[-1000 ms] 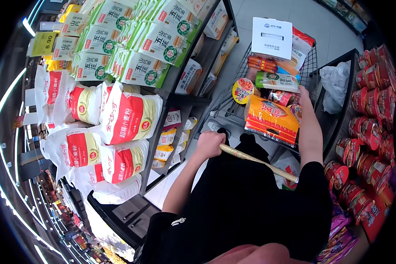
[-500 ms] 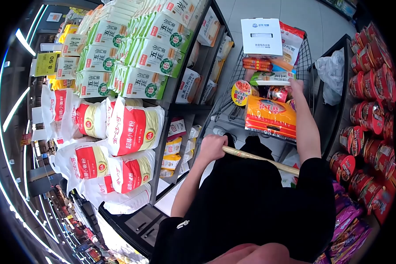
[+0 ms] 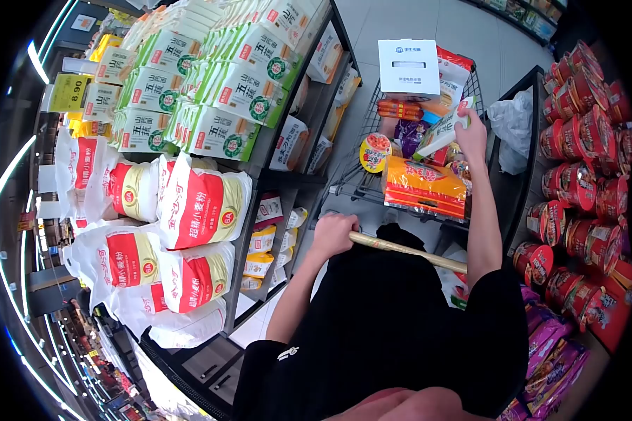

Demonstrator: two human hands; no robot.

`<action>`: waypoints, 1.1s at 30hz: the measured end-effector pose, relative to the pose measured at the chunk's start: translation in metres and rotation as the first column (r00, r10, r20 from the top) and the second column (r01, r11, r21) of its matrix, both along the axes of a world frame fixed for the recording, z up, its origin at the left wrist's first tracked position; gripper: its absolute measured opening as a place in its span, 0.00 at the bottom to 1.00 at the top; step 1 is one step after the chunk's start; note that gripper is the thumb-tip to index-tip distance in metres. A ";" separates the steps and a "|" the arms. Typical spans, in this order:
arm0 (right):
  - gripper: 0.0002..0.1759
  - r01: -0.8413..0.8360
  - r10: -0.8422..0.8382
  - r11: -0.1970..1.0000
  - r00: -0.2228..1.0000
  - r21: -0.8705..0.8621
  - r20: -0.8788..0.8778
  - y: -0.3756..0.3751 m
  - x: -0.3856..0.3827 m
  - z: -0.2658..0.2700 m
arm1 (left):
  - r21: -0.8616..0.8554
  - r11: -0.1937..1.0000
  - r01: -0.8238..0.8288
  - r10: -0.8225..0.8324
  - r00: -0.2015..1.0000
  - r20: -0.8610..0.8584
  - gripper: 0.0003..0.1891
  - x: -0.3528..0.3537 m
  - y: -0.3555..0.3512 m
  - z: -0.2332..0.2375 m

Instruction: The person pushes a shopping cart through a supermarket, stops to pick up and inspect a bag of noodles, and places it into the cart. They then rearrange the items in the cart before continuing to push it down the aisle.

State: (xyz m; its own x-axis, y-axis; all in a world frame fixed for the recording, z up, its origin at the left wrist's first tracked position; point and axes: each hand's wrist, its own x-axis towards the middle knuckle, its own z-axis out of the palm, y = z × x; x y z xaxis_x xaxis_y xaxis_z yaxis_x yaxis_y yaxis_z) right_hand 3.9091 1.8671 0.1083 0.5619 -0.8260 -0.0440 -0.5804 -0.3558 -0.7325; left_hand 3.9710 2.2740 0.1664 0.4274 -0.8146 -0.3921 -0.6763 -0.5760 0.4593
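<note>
My left hand (image 3: 334,234) is wrapped around the handle (image 3: 407,250) of a wire shopping cart (image 3: 353,189). In my right hand (image 3: 472,133) is a green and white noodle pack (image 3: 442,133), tilted above the goods in the cart. Below and around it lie an orange bag (image 3: 425,188), a yellow-rimmed instant noodle cup (image 3: 376,152), a pack of red sausages (image 3: 400,110) and a purple package (image 3: 409,135). A white box (image 3: 409,67) stands at the cart's far end, beside a red and white bag (image 3: 455,74).
On the left, a shelf holds stacked green and white noodle packs (image 3: 249,91) and flour bags (image 3: 207,203). Red instant noodle tubs (image 3: 576,182) line the right side, with purple packages (image 3: 551,351) below them. A clear plastic bag (image 3: 510,126) hangs right of the cart.
My right hand has lifted and turned the noodle pack from lying level to a steep tilt. The left hand stays on the handle. The view has shifted slightly.
</note>
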 end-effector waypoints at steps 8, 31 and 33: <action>0.09 -0.289 0.296 0.955 0.941 -0.066 0.163 0.001 0.007 0.174 | -0.127 0.992 -0.013 -0.030 0.945 -0.324 0.18 0.020 0.004 0.018; 0.32 -0.846 0.582 0.506 0.479 0.168 0.658 0.109 0.026 0.272 | -0.534 0.355 -0.768 -0.122 0.528 -0.840 0.35 0.010 -0.046 0.095; 0.33 -0.869 0.763 0.481 0.478 0.111 0.436 0.109 0.019 0.269 | -0.531 0.325 -0.782 -0.115 0.525 -0.843 0.34 0.012 -0.045 0.096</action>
State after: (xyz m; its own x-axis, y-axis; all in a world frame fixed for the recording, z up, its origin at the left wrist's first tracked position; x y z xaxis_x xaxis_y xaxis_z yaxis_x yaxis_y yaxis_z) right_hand 3.9286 1.9766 0.3771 0.9923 0.0499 0.1135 0.1233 -0.2976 -0.9467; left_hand 3.9826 2.2288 0.2623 0.7301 -0.6821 0.0410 0.2496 0.3220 0.9132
